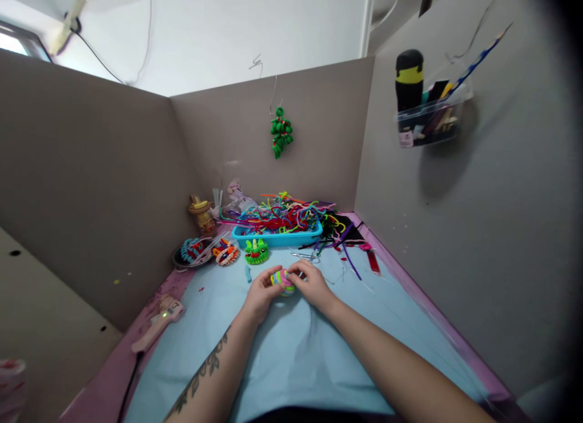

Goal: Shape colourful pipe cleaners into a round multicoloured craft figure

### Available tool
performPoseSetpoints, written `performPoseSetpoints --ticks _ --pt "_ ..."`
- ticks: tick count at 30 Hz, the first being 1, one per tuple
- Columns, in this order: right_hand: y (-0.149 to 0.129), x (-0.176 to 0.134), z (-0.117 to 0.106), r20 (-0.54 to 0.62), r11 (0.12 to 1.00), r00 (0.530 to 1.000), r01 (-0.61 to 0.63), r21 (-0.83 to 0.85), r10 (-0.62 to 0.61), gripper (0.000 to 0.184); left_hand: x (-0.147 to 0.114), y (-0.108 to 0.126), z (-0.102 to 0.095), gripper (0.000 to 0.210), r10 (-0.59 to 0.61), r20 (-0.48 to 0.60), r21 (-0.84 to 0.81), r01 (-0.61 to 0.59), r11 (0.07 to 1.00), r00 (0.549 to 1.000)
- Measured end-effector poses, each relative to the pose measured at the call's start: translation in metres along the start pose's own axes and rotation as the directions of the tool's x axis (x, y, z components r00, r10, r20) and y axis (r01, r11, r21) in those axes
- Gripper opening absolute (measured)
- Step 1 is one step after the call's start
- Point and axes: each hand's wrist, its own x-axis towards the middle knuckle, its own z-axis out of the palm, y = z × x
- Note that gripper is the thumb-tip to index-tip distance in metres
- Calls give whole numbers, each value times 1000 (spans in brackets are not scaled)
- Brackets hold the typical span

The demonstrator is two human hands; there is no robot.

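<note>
While the left hand (pixel 265 291) holds a striped fuzzy bundle (pixel 282 278), the right hand (pixel 314 284) bends narrowly to its three o'clock edge; whether it grips, I cannot tell. Seen from the head, the bundle is over a blue cloth (pixel 282 368), with a blue tray (pixel 277 238) at twelve, scissors (pixel 312 258) at one, a glue gun (pixel 157 327) at eight, a green figure (pixel 256 253) at eleven.

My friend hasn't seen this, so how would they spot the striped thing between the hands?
On the pale blue table covering, find the bright-blue plastic tray of colourful fuzzy strands. Nearer you, the left hand holds a small, rounded piece, and the right hand touches it. Its pink, yellow and blue bands set it apart from the bright green fuzzy figure and orange-and-white fuzzy piece beyond.
</note>
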Motion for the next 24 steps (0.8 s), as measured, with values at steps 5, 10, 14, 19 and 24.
performPoseSetpoints --ticks 5,10,14,19,24 --pt "1 0 0 4 1000 1000 6 18 -6 9 1 -2 -1 63 4 4 -11 -4 1000 1000" --pt "-1 -2 0 51 998 997 63 12 -63 15 0 0 1 62 2 -8 -17 -2 1000 1000" --pt "0 -2 1 40 997 996 80 -2 -80 11 0 0 1 56 -11 -17 -45 10 999 1000" --pt "1 -3 3 39 996 995 93 -15 -93 11 1 -4 0 51 32 -29 7 -32 999 999" --pt "0 -5 5 68 989 988 142 -35 -139 11 4 -5 0 40 70 -88 31 -68 997 994"
